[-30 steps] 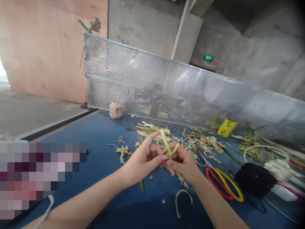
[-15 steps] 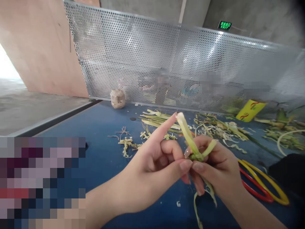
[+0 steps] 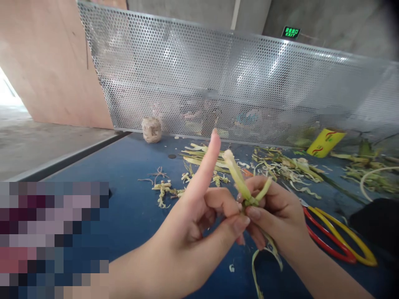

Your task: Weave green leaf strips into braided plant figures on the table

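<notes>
A knotted pale-green leaf strip (image 3: 238, 176) is held between my two hands, with one thick end and a shorter end pointing up and thin tails hanging below. My right hand (image 3: 277, 211) pinches it near the knot with thumb and fingers. At the knot's left side, my left hand (image 3: 196, 224) has its thumb pressed against curled fingers, while its index finger points straight up. What lies inside the left pinch is mostly hidden; it appears to be part of the strip. To the right lie scissors (image 3: 336, 234) with red and yellow handles, partly behind my right wrist.
Leaf strips (image 3: 199, 158) and shredded plant scraps (image 3: 293, 166) cover the back of the blue table (image 3: 124, 162). Small knotted plant pieces (image 3: 163, 191) lie left of centre. A twine ball (image 3: 151, 130) and yellow packet (image 3: 326, 142) stand near the perforated metal panel (image 3: 187, 62).
My left index finger has lifted away from the strip's thick end and now points upward. Both hands and the strip have shifted slightly left, still close together.
</notes>
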`<state>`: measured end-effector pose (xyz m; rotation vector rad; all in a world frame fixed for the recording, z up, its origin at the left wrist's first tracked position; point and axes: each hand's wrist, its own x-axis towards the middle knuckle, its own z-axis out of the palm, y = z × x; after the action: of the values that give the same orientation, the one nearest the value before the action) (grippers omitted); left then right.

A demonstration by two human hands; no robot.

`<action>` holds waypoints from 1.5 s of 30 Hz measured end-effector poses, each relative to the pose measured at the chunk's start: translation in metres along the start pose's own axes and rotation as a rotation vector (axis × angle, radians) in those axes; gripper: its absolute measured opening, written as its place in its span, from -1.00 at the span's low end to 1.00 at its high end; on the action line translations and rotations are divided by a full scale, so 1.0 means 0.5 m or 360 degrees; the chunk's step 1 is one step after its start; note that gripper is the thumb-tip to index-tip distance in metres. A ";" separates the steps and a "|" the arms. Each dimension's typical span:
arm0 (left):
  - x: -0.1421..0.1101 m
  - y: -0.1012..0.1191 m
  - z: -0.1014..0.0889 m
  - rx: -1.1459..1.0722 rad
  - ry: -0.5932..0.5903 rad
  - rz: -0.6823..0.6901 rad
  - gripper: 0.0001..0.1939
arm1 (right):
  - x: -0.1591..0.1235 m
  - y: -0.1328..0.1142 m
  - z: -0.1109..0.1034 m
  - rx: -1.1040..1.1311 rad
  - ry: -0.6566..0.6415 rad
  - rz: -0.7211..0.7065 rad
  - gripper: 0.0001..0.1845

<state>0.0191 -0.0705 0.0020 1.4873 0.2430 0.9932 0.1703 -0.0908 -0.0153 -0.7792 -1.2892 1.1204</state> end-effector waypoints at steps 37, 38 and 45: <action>0.046 -0.068 -0.081 0.1262 0.0330 0.0306 -0.16 | 0.068 0.061 -0.045 0.0050 -0.0004 0.0154 -0.64; 0.045 -0.067 -0.081 0.1257 0.0310 0.0293 -0.15 | 0.067 0.060 -0.043 0.0053 -0.0018 0.0159 -0.64; 0.043 -0.072 -0.082 0.1266 0.0294 0.0311 -0.10 | 0.064 0.059 -0.041 -0.0002 -0.0192 0.0197 -0.64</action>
<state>0.0180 -0.0193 -0.0267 2.1639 0.6956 1.2705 0.1822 -0.0487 -0.0356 -0.8115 -1.3570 1.2819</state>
